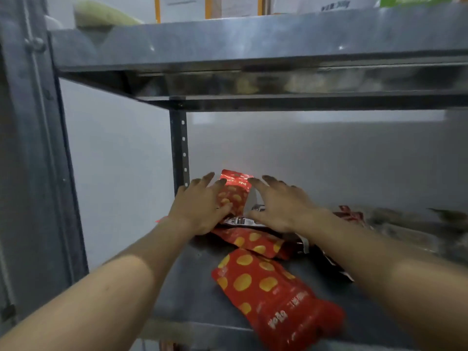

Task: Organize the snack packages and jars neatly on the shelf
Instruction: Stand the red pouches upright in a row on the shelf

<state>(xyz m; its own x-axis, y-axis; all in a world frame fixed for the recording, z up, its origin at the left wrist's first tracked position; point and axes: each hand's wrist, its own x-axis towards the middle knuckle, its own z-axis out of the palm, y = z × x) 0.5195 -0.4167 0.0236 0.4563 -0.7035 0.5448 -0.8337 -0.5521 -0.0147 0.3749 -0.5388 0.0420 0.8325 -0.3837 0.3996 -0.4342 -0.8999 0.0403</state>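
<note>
Deep in the metal shelf [192, 295], a red snack pouch with yellow dots [234, 192] stands upright against the back wall. My left hand [200, 206] rests flat against its left side, fingers spread. My right hand [281, 203] hovers just right of it, fingers apart, over a dark package [240, 221] lying flat. A second red dotted pouch [255, 241] lies flat below the hands. A third, larger one [273, 297] lies near the shelf's front edge. No jars show.
The upper shelf board [253, 46] hangs low overhead with boxes and papers on it. A perforated upright post [179, 148] stands at the back left. More packages, dark and blurred [405, 229], lie at the right. A grey wall is behind.
</note>
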